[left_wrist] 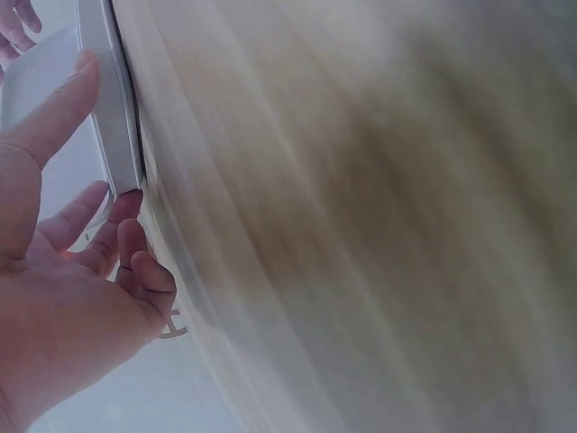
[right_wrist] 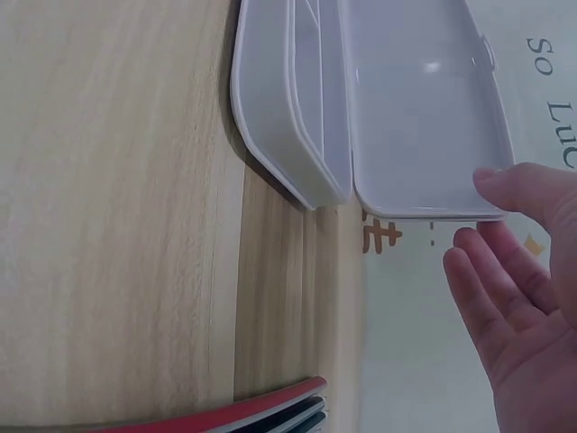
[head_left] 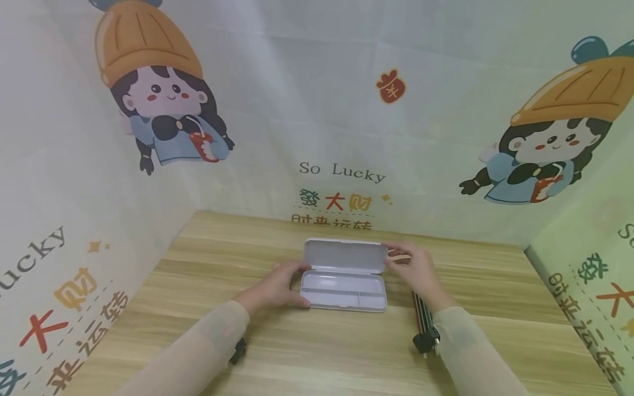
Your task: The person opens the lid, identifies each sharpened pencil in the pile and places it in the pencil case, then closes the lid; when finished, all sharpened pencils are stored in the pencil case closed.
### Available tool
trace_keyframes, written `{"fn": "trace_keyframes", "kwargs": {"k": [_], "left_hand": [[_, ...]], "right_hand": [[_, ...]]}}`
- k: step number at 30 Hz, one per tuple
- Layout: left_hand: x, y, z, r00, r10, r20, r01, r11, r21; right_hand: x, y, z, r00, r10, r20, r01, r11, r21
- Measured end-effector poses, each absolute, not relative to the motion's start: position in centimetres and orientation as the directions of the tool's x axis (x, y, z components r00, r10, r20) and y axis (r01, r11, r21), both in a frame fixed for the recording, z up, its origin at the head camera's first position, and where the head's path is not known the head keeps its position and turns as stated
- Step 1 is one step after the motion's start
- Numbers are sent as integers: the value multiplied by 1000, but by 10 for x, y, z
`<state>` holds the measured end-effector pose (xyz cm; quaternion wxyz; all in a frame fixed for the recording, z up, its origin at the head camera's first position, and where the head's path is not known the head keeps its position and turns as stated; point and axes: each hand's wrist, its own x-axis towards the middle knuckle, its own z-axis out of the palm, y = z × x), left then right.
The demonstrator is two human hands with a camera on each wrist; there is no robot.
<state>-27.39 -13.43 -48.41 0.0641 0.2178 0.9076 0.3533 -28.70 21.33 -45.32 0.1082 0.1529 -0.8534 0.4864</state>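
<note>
A white pencil case (head_left: 344, 290) lies on the wooden table with its lid (head_left: 345, 256) raised at the back. Thin dividers split its base, and nothing lies in the compartments. My left hand (head_left: 277, 284) grips the base's left end, thumb at the front corner and fingers toward the back. In the left wrist view that thumb (left_wrist: 68, 99) presses on the case's side wall. With my right hand (head_left: 413, 269) I hold the lid's upper right corner. The right wrist view shows the thumb (right_wrist: 514, 188) on the lid's inner face, with fingers behind its edge.
A bundle of pencils (head_left: 422, 313) lies right of the case, partly under my right forearm; red and dark barrels (right_wrist: 279, 406) show in the right wrist view. Printed cloth (head_left: 342, 110) hangs along the back and both sides of the table (head_left: 322, 357).
</note>
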Motion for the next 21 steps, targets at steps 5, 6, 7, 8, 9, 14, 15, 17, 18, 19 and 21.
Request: {"fn": "trace_keyframes", "kwargs": {"k": [5,6,7,8,9,14,15,17,18,19,21], "left_hand": [[-274,-133,-483,-891,452,30,362,671,647],[-274,-133,-483,-891,453,26,362,674,644],[-273,-133,-482,-892,452,21,357,676,644],[-273,-132,-482,-893,450,17,354,678,644],[-272,-132,-481,-894,448,11,349,681,644],[-271,-132,-480,-900,436,4,336,687,645],[-271,-132,-480,-901,433,4,334,689,643],[-271,-132,-480,-902,431,2,333,693,640],[-271,-132,-481,-903,430,1,333,697,635],[-272,-133,-481,-903,429,-1,331,699,634],[-273,-133,-482,-902,431,-2,333,699,633]], "right_hand": [[-290,214,-454,-931,-193,309,-364,480,-798],[-291,214,-455,-933,-196,301,-359,480,-801],[-292,214,-455,-934,-202,296,-358,482,-799],[-294,214,-456,-933,-207,293,-358,488,-796],[-295,215,-456,-933,-213,289,-359,494,-792],[-302,215,-459,-933,-234,273,-357,521,-776],[-303,215,-459,-934,-237,266,-354,525,-774],[-305,215,-460,-938,-238,252,-343,528,-777],[-306,215,-460,-940,-238,244,-336,530,-779],[-307,215,-460,-941,-241,237,-332,534,-778],[-308,214,-460,-945,-238,225,-322,540,-778]]}}
